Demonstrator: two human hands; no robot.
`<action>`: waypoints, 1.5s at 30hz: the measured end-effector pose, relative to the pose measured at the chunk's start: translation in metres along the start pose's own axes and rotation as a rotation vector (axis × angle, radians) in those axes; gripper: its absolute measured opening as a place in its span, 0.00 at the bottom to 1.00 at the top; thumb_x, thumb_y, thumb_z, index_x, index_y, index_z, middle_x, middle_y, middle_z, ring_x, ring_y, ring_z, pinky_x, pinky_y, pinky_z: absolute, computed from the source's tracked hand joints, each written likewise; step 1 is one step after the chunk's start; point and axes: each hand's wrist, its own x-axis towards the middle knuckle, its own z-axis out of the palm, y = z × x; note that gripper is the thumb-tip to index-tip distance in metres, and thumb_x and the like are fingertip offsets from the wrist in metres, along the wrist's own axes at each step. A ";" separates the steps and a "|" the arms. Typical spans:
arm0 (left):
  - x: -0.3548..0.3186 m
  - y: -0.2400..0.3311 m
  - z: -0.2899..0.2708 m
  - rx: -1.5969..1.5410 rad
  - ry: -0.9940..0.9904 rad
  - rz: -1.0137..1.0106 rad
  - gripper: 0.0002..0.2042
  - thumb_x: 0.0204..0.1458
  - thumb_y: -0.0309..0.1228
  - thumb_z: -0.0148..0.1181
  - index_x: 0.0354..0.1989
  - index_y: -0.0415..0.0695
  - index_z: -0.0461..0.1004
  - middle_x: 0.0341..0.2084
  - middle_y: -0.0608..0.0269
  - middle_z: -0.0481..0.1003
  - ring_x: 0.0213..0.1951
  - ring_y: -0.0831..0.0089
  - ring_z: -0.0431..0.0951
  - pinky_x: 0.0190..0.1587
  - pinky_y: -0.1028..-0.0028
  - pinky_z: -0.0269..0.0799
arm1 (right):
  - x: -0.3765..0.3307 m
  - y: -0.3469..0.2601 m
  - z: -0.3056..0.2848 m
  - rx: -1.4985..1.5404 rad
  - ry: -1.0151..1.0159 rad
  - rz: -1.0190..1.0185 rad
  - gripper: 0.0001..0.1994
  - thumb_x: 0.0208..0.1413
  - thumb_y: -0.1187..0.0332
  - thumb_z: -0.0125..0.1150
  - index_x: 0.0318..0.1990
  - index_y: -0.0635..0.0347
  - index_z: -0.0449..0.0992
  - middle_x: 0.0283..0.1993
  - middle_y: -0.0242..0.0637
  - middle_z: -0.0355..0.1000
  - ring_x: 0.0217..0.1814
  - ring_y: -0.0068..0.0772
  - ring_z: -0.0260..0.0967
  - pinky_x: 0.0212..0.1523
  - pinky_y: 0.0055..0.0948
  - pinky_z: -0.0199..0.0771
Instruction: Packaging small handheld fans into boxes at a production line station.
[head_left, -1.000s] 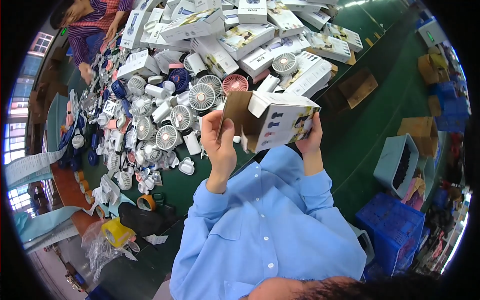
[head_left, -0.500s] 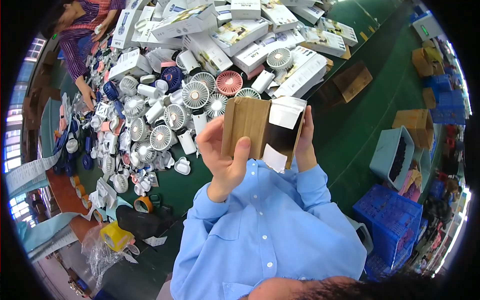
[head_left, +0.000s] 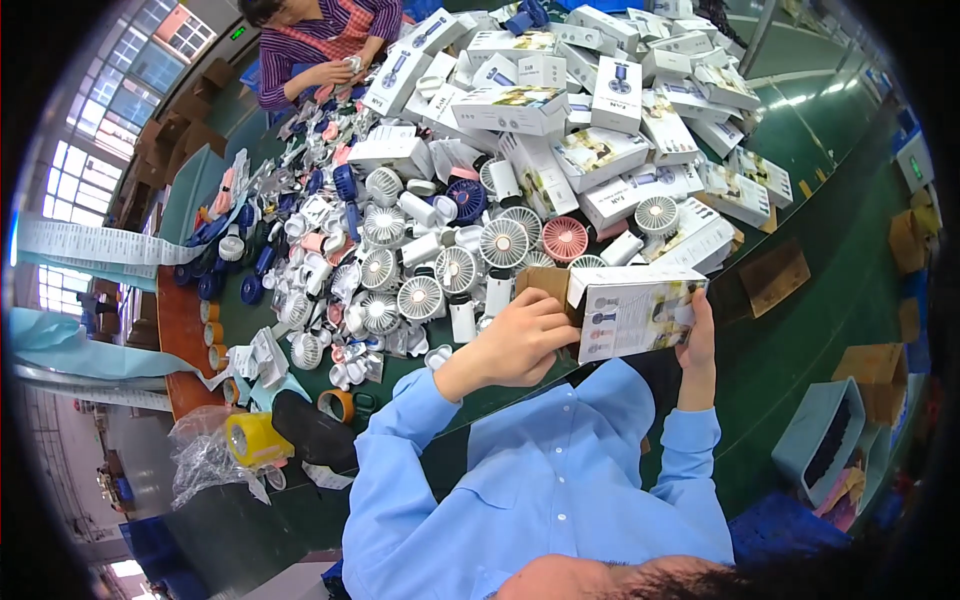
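I hold a small printed carton (head_left: 635, 315) over the green table (head_left: 800, 330), just in front of the heap of little handheld fans (head_left: 440, 270) and just above my blue-sleeved arms. My left hand (head_left: 515, 340) sits at the carton's left end, where the brown inner flap (head_left: 545, 285) stands open; its fingers (head_left: 545, 315) are curled and pressed together against that end, the thumb tucked underneath as far as I can tell. My right hand (head_left: 698, 340) clasps the carton's right end, fingers (head_left: 700, 310) laid flat and close together up its side, so the carton is pinched lengthwise between my two hands. Its long axis runs left to right across me, tilted slightly up toward the right, with the printed face turned toward me and the open end on my left. That puts the open end right under my left fingers, while the right hand is only a brace at the far end. Beyond the carton, toward the far side of the fan heap, lies a pile of matching white boxes (head_left: 600, 130); past that heap's far left edge another person's hands (head_left: 340, 68) work at something small. A yellow tape roll (head_left: 250, 438) lies well left of the carton, at the table's near edge.
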 end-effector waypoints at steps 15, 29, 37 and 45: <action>-0.003 -0.012 0.011 0.060 -0.159 -0.131 0.14 0.40 0.27 0.60 0.36 0.39 0.67 0.27 0.59 0.71 0.32 0.59 0.74 0.35 0.64 0.70 | -0.004 -0.012 0.016 -0.068 -0.006 -0.032 0.23 0.59 0.54 0.51 0.52 0.64 0.67 0.48 0.36 0.71 0.48 0.26 0.69 0.49 0.27 0.67; -0.003 -0.011 0.019 0.267 -0.297 0.113 0.20 0.33 0.31 0.60 0.40 0.43 0.74 0.38 0.60 0.72 0.49 0.62 0.69 0.57 0.63 0.62 | -0.001 -0.014 0.015 -0.074 -0.057 0.046 0.20 0.60 0.58 0.52 0.52 0.64 0.66 0.46 0.34 0.71 0.46 0.23 0.69 0.49 0.24 0.68; -0.012 -0.020 0.047 0.392 -0.368 -0.001 0.34 0.33 0.39 0.61 0.57 0.58 0.67 0.55 0.60 0.65 0.60 0.59 0.59 0.63 0.59 0.49 | -0.001 -0.013 0.020 -0.172 -0.103 0.116 0.22 0.59 0.55 0.53 0.52 0.64 0.66 0.47 0.34 0.70 0.48 0.22 0.66 0.50 0.23 0.65; -0.018 -0.022 0.053 0.371 -0.418 -0.068 0.23 0.45 0.38 0.53 0.53 0.53 0.70 0.51 0.60 0.68 0.54 0.58 0.65 0.56 0.61 0.58 | 0.002 -0.010 0.018 -0.243 -0.106 0.136 0.24 0.58 0.52 0.53 0.50 0.65 0.68 0.44 0.34 0.70 0.45 0.21 0.66 0.47 0.23 0.67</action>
